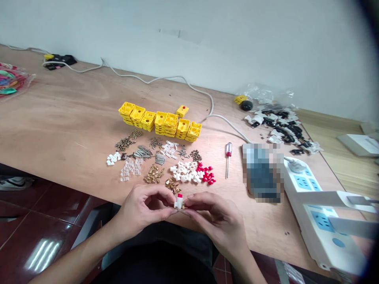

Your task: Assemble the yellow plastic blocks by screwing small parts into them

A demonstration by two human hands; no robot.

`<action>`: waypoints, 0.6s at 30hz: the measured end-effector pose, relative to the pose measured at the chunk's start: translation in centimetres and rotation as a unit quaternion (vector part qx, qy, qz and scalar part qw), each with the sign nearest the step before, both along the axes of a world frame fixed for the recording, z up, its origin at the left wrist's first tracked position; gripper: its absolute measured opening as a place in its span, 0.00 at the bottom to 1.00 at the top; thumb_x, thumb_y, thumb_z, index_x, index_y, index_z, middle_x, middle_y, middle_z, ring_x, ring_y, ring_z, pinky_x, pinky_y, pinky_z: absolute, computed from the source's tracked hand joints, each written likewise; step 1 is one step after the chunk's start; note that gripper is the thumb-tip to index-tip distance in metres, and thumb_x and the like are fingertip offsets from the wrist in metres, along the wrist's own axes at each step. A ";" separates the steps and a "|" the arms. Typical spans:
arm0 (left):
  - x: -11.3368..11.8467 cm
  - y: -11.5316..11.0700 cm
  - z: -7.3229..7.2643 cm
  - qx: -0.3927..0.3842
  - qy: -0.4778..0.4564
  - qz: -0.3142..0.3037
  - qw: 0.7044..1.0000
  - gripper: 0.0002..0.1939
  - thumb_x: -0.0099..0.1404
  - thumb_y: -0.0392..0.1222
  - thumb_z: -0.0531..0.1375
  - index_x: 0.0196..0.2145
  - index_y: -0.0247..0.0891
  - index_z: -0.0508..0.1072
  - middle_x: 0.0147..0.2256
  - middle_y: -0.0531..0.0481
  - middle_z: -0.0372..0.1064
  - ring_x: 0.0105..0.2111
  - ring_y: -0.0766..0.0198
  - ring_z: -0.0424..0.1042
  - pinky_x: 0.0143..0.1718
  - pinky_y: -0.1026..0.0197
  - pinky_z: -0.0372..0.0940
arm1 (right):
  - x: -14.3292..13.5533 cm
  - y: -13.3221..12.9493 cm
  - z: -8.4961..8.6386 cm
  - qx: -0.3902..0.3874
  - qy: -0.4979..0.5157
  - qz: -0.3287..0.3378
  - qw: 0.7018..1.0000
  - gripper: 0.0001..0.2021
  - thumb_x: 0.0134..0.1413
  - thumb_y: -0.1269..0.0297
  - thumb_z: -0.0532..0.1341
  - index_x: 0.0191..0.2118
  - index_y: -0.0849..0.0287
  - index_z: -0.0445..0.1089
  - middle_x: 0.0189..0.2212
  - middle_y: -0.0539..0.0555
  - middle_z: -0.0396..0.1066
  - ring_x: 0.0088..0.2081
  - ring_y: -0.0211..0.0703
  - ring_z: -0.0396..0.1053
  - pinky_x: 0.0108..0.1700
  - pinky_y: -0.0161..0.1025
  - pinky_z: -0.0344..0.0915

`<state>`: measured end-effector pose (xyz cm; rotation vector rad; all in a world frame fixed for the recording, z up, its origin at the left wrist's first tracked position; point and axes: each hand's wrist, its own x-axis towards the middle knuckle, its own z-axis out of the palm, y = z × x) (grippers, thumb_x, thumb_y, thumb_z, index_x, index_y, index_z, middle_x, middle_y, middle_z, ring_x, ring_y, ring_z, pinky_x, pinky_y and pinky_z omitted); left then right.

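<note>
Close to the table's front edge, a small white plastic piece with a red button (179, 202) is held upright between both hands. My left hand (145, 207) pinches its left side with thumb and forefinger. On the other side, my right hand (220, 217) grips it the same way, with a bit of brass showing at its fingertips. Just beyond lie small brass parts (172, 185), brass clips (154, 174), white plastic pieces (184, 172) and red buttons (209, 174). Clear plastic pieces (130, 169) and white blocks (113, 158) sit farther left.
Stacked yellow housings (166, 124) stand behind piles of screws (155, 142) and metal strips (142, 152). A screwdriver (228, 156) lies at right, near a blurred-out flat object (262, 171) and a white power strip (310, 213). A cable (183, 78) runs along the wall.
</note>
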<state>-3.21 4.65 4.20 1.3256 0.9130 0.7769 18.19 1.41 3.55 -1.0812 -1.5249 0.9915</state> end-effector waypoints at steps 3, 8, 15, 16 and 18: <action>0.0 0.0 0.1 -0.007 0.007 -0.006 1.000 0.05 0.61 0.38 0.69 0.35 0.34 0.80 0.32 0.47 0.78 0.29 0.65 0.74 0.31 0.66 0.69 | 0.0 0.0 0.1 -0.013 0.006 0.003 1.000 0.10 0.55 0.71 0.71 0.43 0.54 0.79 0.36 0.52 0.83 0.34 0.42 0.82 0.37 0.35 0.83; -0.2 0.1 0.0 -0.010 0.015 -0.013 1.000 0.05 0.60 0.37 0.69 0.36 0.34 0.80 0.33 0.47 0.79 0.30 0.65 0.74 0.32 0.66 0.69 | 0.1 0.2 0.3 -0.012 -0.008 0.005 1.000 0.10 0.54 0.71 0.71 0.42 0.53 0.79 0.36 0.51 0.83 0.34 0.40 0.83 0.36 0.33 0.82; -0.1 0.3 0.1 -0.018 0.021 -0.018 0.999 0.05 0.60 0.35 0.67 0.35 0.34 0.80 0.33 0.47 0.78 0.31 0.64 0.74 0.33 0.65 0.69 | 0.2 0.2 0.0 -0.017 -0.041 0.014 0.999 0.09 0.55 0.70 0.70 0.43 0.54 0.80 0.35 0.53 0.83 0.33 0.42 0.82 0.35 0.36 0.83; -0.1 0.4 0.2 -0.023 0.019 -0.020 0.999 0.05 0.59 0.36 0.67 0.35 0.34 0.80 0.33 0.47 0.78 0.31 0.64 0.74 0.33 0.65 0.69 | 0.2 0.2 0.0 -0.018 -0.040 0.014 0.999 0.10 0.55 0.70 0.70 0.43 0.54 0.80 0.35 0.53 0.83 0.33 0.42 0.82 0.36 0.36 0.83; -0.1 0.4 0.3 -0.032 0.014 -0.022 0.999 0.05 0.59 0.36 0.68 0.35 0.35 0.79 0.33 0.48 0.78 0.31 0.64 0.74 0.33 0.66 0.69 | 0.2 0.2 -0.1 -0.017 -0.037 0.016 0.999 0.11 0.55 0.71 0.70 0.44 0.54 0.80 0.35 0.53 0.83 0.33 0.42 0.83 0.36 0.36 0.83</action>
